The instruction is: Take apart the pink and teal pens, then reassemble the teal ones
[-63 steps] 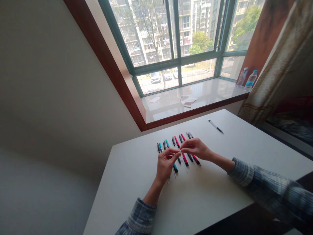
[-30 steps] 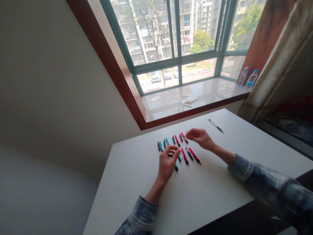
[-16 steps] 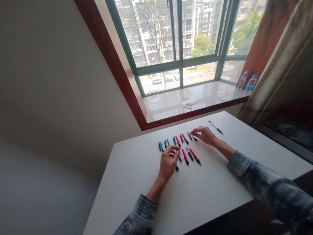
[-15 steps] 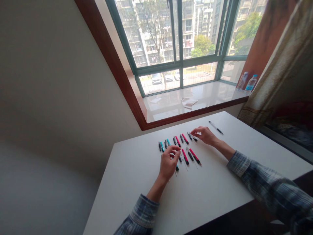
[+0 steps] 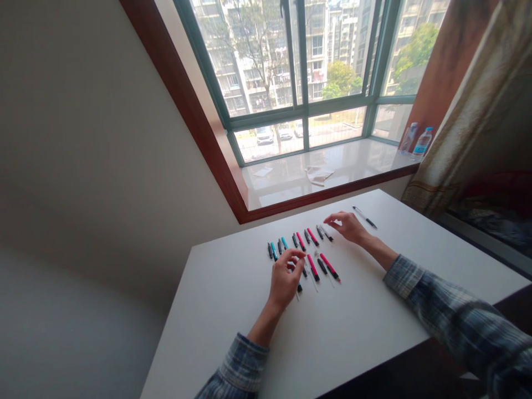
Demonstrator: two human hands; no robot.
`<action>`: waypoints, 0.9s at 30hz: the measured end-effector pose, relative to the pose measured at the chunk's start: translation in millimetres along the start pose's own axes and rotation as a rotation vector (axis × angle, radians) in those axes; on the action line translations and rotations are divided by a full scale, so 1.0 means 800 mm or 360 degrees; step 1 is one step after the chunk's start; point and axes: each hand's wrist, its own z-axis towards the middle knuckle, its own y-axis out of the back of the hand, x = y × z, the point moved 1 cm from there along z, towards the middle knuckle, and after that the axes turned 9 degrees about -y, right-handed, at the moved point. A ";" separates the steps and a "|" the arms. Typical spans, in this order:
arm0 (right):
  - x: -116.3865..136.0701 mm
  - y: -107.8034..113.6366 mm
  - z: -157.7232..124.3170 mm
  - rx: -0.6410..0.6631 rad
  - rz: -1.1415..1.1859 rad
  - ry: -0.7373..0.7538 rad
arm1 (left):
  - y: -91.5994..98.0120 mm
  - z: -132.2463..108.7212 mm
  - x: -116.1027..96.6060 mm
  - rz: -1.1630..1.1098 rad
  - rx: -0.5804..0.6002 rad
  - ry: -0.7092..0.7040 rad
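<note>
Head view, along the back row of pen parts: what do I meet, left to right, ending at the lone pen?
Small black pen piece, slender teal tube, second black piece, second teal tube, third black piece, pink-and-black tube, fourth black piece, second pink-and-black tube, fifth black piece, right hand, slim white-and-black pen.

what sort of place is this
Probably a room in a home, likely a flat: a patterned curtain hangs beside a bay window, apartment blocks stand outside, and a plain white table sits below the sill.
</note>
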 end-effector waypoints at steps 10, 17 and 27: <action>-0.096 0.064 0.005 -0.0375 -0.0546 -0.0811 | 0.001 0.000 0.004 0.0020 -0.0018 -0.0034; -0.085 0.072 0.007 -0.0185 -0.0216 -0.0957 | 0.003 0.000 0.004 0.0095 -0.0040 -0.0088; 0.033 0.019 -0.016 0.0417 0.1523 -0.0592 | 0.008 -0.003 0.009 0.0332 -0.0008 -0.0226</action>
